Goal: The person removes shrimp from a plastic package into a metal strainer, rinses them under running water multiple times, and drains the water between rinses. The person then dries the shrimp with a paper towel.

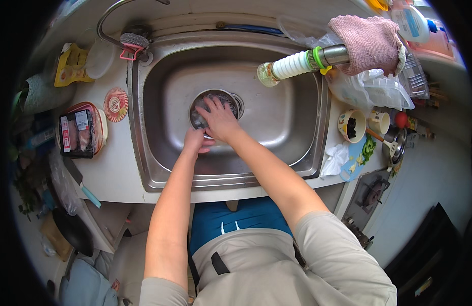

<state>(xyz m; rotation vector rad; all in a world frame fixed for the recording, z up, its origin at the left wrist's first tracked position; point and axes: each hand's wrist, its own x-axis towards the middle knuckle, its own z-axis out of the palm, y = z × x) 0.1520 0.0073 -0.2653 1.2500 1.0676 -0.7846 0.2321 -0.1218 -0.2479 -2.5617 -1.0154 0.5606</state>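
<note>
A round stainless steel bowl (191, 111) sits at the middle of the sink basin (274, 118), partly over the drain (240, 102). It contains something glossy and translucent, perhaps water, which I cannot make out clearly. My left hand (197, 142) grips the near rim of the bowl, thumb on top and fingers below. Over the contents, my right hand (222, 120) reaches into the bowl with its fingers spread and nothing seen in its grasp. Part of the bowl's near side is hidden behind both hands.
A faucet with a white flexible hose (293, 65) overhangs the basin's right side. Packaged meat (76, 132) and a knife (81, 181) lie left on the counter. To the right are a patterned bowl (350, 124) and a blue cutting board (352, 162) holding chopped greens.
</note>
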